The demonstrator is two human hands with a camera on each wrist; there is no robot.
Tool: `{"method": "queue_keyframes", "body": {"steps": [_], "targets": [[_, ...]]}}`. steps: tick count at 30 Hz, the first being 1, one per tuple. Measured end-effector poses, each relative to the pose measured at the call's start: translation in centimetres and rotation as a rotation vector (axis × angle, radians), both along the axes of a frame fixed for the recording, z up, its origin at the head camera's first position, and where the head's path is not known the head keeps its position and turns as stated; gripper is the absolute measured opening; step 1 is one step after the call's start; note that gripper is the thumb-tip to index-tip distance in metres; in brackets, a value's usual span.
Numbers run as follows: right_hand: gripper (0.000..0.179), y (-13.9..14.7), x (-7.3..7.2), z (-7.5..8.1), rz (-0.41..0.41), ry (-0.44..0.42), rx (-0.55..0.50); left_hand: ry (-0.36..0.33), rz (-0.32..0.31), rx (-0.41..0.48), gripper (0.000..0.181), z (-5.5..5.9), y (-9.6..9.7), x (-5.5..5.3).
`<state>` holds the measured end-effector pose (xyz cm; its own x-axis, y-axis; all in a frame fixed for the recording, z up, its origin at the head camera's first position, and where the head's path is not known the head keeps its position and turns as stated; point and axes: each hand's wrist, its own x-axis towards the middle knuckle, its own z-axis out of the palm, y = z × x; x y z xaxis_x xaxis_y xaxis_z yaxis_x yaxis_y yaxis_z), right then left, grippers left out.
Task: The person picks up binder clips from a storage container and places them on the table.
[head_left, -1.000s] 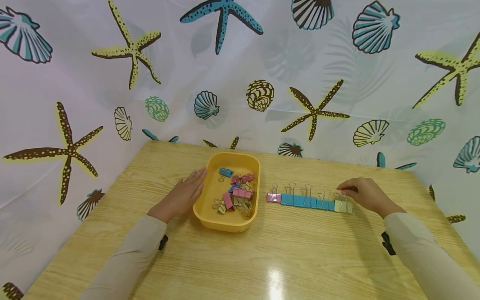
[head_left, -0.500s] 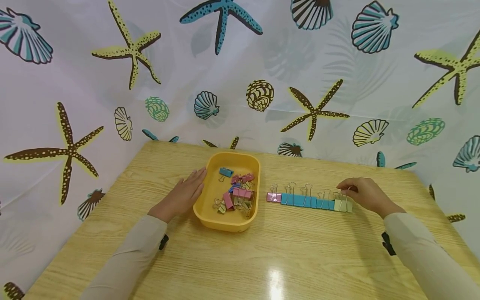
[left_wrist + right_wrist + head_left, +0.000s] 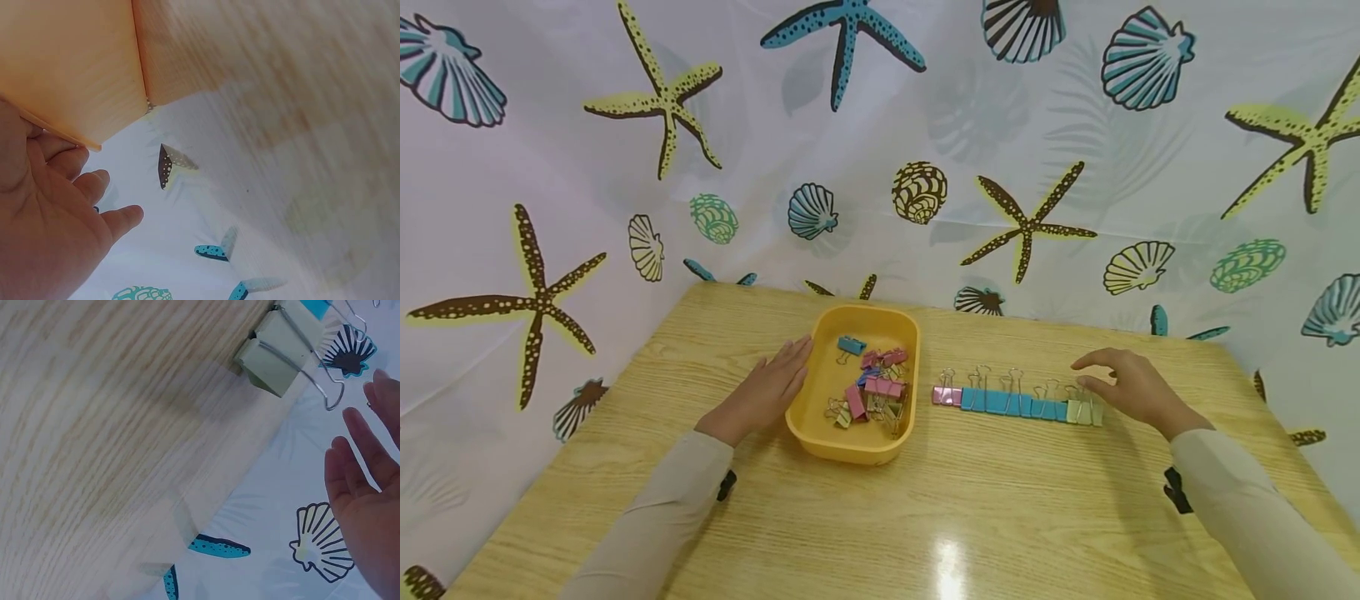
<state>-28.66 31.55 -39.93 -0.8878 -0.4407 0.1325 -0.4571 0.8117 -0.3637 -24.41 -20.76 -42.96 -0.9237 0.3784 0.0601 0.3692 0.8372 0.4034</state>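
Note:
Binder clips stand in a row on the right half of the table: a pink clip [image 3: 947, 397] at the left end, several blue clips [image 3: 1009, 403] in the middle, a pale yellow clip [image 3: 1085, 413] at the right end. Their wire handles point up. My right hand [image 3: 1133, 390] hovers just behind the yellow clip, thumb and forefinger parted. The right wrist view shows a gap between the fingertips and this clip's wire handle. My left hand [image 3: 763, 390] rests its straight fingers against the left side of a yellow tray [image 3: 850, 455]; in the left wrist view they meet its rim.
Inside the tray lie loose binder clips: a teal clip [image 3: 852, 344], several pink ones such as this pink clip [image 3: 856, 402], and some yellow ones. A white cloth [image 3: 880, 117] printed with shells and starfish hangs behind the wooden table [image 3: 820, 533].
My right thumb and forefinger, pinching the yellow clip's handle before, have parted and let go of it. The left hand and tray have stayed still.

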Motion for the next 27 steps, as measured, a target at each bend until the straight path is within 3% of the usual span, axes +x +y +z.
{"method": "queue_keyframes", "body": {"steps": [4, 9, 19, 27], "targets": [[0.024, -1.6, 0.3, 1.0, 0.04, 0.07, -0.016, -0.004, 0.005, -0.007, 0.053, -0.2, -0.1, -0.1], [0.021, -5.7, 0.6, 3.0, 0.134, 0.102, -0.016, 0.001, 0.007, -0.007, 0.053, -0.1, -0.1, 0.0], [0.02, -17.2, 1.4, 7.3, 0.437, 0.185, 0.061, 0.005, 0.002, -0.004, 0.053, -0.4, -0.2, -0.1], [0.015, -23.9, 1.3, 7.8, 0.627, 0.266, 0.122, 0.002, -0.005, 0.005, 0.053, -0.2, -0.1, 0.0]]}}
